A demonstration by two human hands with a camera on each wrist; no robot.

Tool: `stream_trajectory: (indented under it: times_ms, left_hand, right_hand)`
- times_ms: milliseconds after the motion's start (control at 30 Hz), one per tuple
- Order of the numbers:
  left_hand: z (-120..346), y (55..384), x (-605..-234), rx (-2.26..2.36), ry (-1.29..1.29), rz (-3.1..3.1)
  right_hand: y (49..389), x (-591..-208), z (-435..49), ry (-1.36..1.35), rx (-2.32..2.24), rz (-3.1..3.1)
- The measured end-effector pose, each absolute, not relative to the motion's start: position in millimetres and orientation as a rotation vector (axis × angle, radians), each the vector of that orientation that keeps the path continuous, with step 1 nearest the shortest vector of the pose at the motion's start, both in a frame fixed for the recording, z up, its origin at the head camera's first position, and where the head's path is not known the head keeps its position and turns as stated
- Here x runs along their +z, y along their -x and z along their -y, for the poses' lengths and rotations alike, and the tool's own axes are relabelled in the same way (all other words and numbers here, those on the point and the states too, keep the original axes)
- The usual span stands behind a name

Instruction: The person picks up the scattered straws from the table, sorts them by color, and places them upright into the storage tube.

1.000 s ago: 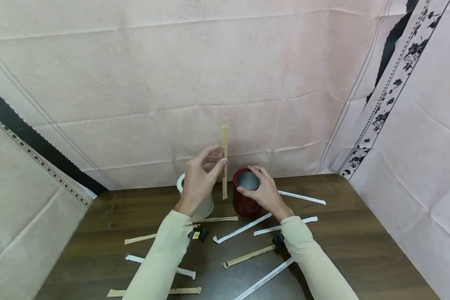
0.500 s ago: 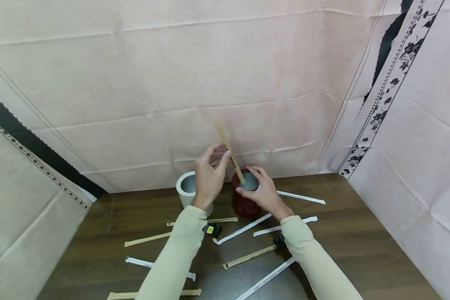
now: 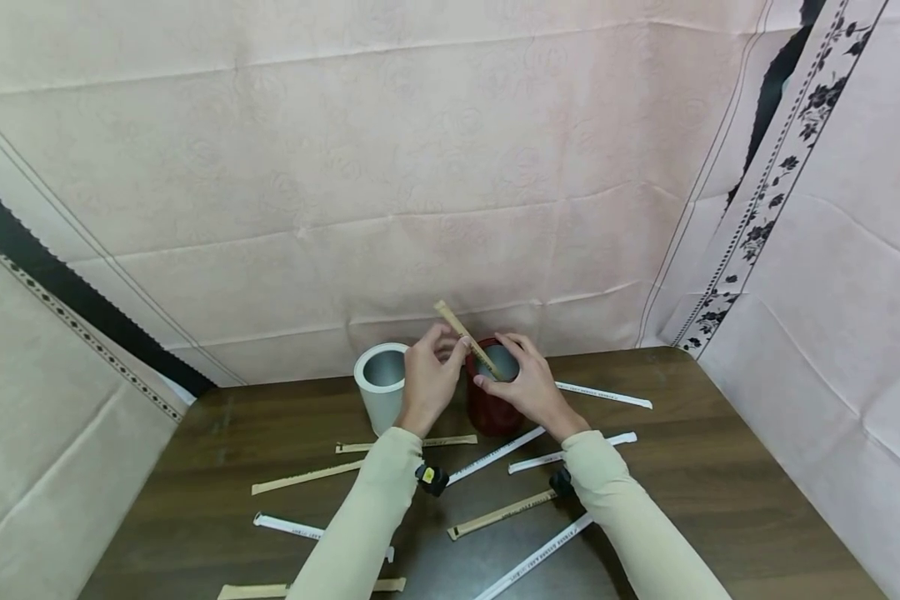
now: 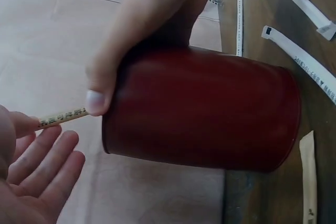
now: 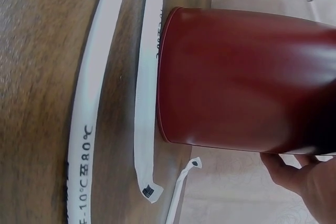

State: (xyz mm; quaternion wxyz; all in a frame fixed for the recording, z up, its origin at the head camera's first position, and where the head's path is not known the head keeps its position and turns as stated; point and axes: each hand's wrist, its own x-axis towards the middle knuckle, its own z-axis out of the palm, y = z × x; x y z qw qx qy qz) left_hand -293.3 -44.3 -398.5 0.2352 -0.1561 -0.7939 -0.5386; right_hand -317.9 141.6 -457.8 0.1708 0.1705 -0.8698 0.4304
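My left hand [image 3: 429, 379] pinches a tan paper-wrapped straw [image 3: 452, 318] between thumb and forefinger, the other fingers loosely spread. The straw leans, its upper end to the left and its lower end inside the mouth of a dark red cup [image 3: 489, 414]. With thumb and fingers round its rim, my right hand [image 3: 531, 385] grips this cup, which stands upright at the back of the table. In the left wrist view the straw [image 4: 63, 118] meets the rim of the red cup [image 4: 205, 108] beside the right thumb. The straw's lower tip is hidden there.
Left of the red cup stands a white cup [image 3: 382, 400], its mouth upward. Several tan straws [image 3: 307, 477] and white straws [image 3: 536, 557] in paper sleeves lie scattered on the brown wooden table [image 3: 720, 500]. A pale cloth [image 3: 420, 167] hangs behind the table's back edge.
My left hand has moved right and down, bringing the upright tan straw over to the red cup. It now leans with its lower end in the mouth. The right hand keeps its place.
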Motion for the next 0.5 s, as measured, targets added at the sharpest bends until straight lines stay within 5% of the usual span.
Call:
stream_trajectory:
  times_ms: [500]
  left_hand:
    - [47.9,294.7,-408.7,-1.337,0.271,2.526]
  right_hand:
    - [314.9,-455.6,-142.0,-0.502,1.237,2.471]
